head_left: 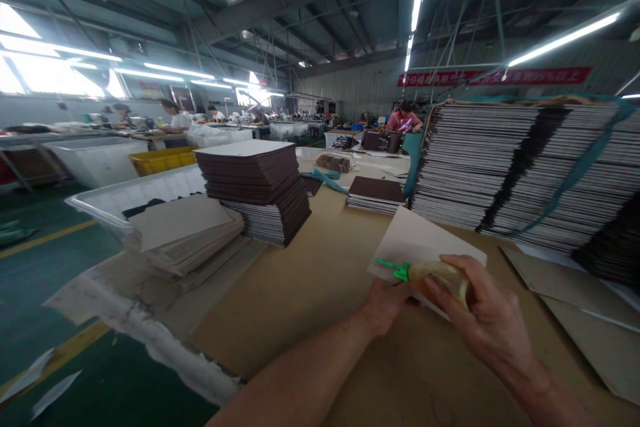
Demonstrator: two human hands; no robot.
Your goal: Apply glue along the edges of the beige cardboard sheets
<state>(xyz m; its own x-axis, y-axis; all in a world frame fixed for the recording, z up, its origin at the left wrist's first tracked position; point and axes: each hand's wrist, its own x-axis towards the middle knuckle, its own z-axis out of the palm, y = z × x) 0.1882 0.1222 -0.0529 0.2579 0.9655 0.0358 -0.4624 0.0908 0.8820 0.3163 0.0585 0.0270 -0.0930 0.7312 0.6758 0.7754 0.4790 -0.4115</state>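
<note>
My right hand (487,307) is wrapped round a squeeze glue bottle (440,278) with a yellowish body and a green nozzle. The bottle lies tilted on its side, its thin tip pointing left over a pale rectangular board (425,237). At the near edge of that board, my left hand (387,307) grips it, with most of the fingers hidden beneath the board and behind the bottle. The board is held at a slant above the brown table covering (320,280). Whether glue is coming out cannot be made out.
On the left stand a tall stack of dark boards (253,173) and loose beige sheets (183,233), beside a white plastic bin (145,190). A strapped pile of boards (500,167) rises at right, near a low dark stack (376,193). Other people work farther back.
</note>
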